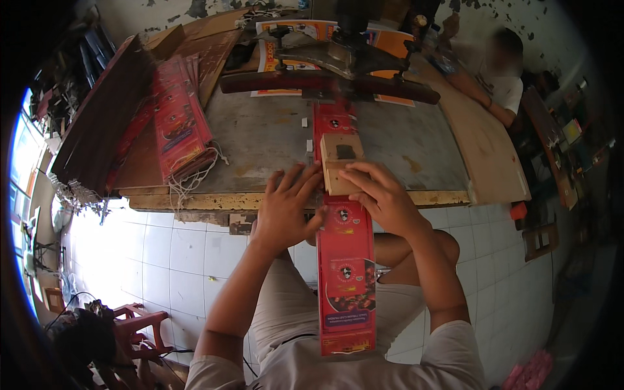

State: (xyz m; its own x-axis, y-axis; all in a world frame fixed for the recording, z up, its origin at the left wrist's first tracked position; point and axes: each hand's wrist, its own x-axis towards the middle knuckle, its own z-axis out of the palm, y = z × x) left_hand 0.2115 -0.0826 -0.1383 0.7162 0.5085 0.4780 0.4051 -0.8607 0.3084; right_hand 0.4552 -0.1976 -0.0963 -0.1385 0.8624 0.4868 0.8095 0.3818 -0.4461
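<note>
A long red printed plastic strip [344, 244] runs from under the machine's bar, across the table edge and down over my lap. On top of it, near the front edge, lies a pale wooden block [333, 185] with a dark patch in its middle. My right hand [388, 198] grips the block's near right side, fingers bent over its top. To the left of the block, my left hand [286, 207] lies with fingers spread on the table edge, fingertips beside the strip. The strip's section beneath the block is hidden.
Across the far side stands a dark machine with a wide red-brown bar [273, 82]. A stack of red printed packages [179, 127] with white strings lies left, near a dark board [97, 120]. Another person [500, 84] sits at the far right. A red stool [146, 328] stands lower left.
</note>
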